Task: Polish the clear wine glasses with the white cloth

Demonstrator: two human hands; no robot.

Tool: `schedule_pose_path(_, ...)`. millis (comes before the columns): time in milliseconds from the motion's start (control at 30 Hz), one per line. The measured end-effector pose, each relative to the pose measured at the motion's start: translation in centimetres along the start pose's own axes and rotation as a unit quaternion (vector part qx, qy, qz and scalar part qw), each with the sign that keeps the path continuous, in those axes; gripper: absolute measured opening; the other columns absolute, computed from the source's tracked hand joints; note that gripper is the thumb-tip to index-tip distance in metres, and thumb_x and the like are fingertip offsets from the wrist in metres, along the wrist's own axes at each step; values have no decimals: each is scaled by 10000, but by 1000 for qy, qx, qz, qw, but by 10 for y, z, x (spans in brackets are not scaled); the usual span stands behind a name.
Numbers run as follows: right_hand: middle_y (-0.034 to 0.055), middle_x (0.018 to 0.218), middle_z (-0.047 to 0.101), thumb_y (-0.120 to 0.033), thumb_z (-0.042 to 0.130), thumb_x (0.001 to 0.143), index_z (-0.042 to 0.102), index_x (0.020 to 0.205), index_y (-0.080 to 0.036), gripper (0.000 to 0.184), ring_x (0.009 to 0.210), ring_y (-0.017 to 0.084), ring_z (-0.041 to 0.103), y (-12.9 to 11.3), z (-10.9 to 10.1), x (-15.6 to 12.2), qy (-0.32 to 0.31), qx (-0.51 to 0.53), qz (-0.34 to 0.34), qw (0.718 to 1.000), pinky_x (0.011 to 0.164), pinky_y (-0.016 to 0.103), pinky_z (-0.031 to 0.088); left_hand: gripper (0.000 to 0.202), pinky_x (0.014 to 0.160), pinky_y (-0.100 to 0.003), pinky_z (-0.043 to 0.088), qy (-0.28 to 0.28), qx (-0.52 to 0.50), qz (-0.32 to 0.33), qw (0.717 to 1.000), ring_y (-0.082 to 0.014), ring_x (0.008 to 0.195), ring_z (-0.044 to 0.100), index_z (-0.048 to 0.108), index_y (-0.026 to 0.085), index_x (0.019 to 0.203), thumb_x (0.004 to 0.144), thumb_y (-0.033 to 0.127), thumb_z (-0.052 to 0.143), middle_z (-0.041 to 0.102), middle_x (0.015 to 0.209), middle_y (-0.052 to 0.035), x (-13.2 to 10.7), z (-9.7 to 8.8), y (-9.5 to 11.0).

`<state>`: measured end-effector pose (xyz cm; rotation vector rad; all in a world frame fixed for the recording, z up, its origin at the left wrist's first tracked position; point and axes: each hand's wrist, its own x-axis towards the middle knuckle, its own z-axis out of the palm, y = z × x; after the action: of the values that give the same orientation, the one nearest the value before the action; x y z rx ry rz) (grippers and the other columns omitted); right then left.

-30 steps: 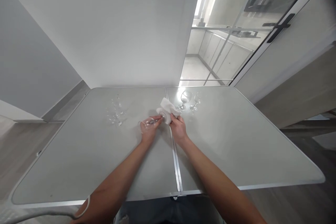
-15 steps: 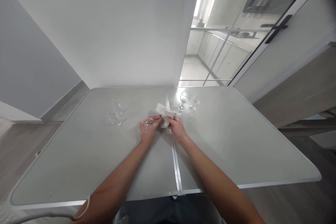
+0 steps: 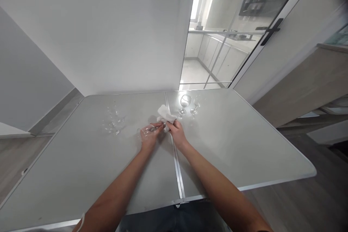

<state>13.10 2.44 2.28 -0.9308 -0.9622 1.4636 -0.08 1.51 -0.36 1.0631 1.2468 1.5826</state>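
Frame centre: left hand (image 3: 150, 136) curled round a tipped wine glass (image 3: 143, 133); right hand (image 3: 177, 132) pinching white cloth (image 3: 165, 113) at its foot end. Risk: too much twist could snap the stem; slack left fingers could drop it.

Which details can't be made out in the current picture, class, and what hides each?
In the head view:
Foot of the clear stemmed glass in the left hand: largely hidden by the crumpled white cloth.
Count of clear glass pieces at left: too faint, see-through.
Grey silver-edged table, near-left corner: cut off by the picture's lower-left edges.
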Motion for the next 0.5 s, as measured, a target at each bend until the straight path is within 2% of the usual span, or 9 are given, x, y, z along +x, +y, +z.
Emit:
schedule_pose_path(67, 20, 801, 665, -400, 677, 751, 667, 839, -179, 238, 745, 156, 583, 0, -2, 1, -6, -18, 14, 1000, 691, 265, 478, 209, 918, -411, 547, 3, -2, 1, 1000, -254, 942, 724, 776, 198, 836, 691, 330, 849, 781, 955, -88, 2, -1, -2)
schedule_pose_path(167, -5, 652, 600, -359, 650, 717, 636, 726, -171, 189, 638, 149, 542, -2, -8, 4, -3, -69, 61, 996, 601, 259, 451, 211, 920, -423, 541, 62, 2, 12, 998, -253, 938, 721, 770, 188, 855, 715, 332, 833, 779, 946, -91, 5, -2, -4)
schedule_pose_path(200, -12, 619, 576, -343, 641, 708, 622, 697, -172, 173, 614, 144, 524, -3, -9, 4, 2, -81, 67, 994, 580, 254, 438, 209, 930, -428, 534, 65, 5, 12, 998, -253, 948, 719, 768, 183, 863, 725, 330, 825, 778, 955, -98, 5, -2, -4)
schedule_pose_path(267, -17, 610, 569, -328, 635, 696, 616, 678, -174, 157, 607, 138, 513, -3, -10, 5, 10, -84, 58, 995, 575, 249, 426, 211, 927, -439, 534, 30, 15, 2, 999, -259, 940, 720, 770, 182, 857, 723, 335, 825, 776, 961, -113, 3, -1, -3)
schedule_pose_path(367, 4, 713, 638, -356, 657, 677, 663, 759, -175, 199, 674, 150, 557, -3, -6, 6, 10, -38, 35, 999, 635, 259, 448, 211, 899, -455, 552, -22, 27, -6, 999, -272, 903, 728, 773, 196, 805, 688, 358, 841, 776, 942, -116, -1, 2, 1)
schedule_pose_path(433, 11, 734, 649, -372, 667, 664, 676, 803, -174, 243, 682, 156, 568, -4, -5, 5, -4, -19, 55, 998, 645, 270, 456, 191, 901, -456, 557, -1, 36, 3, 999, -268, 908, 730, 776, 218, 802, 692, 362, 835, 778, 934, -100, -3, 2, 4)
schedule_pose_path(500, -4, 670, 610, -357, 668, 650, 659, 772, -169, 224, 635, 145, 537, -6, -5, 4, -16, -30, 88, 996, 609, 265, 440, 170, 905, -441, 556, 35, 59, 17, 997, -252, 908, 730, 782, 233, 815, 710, 361, 823, 779, 915, -85, -2, 0, 6)
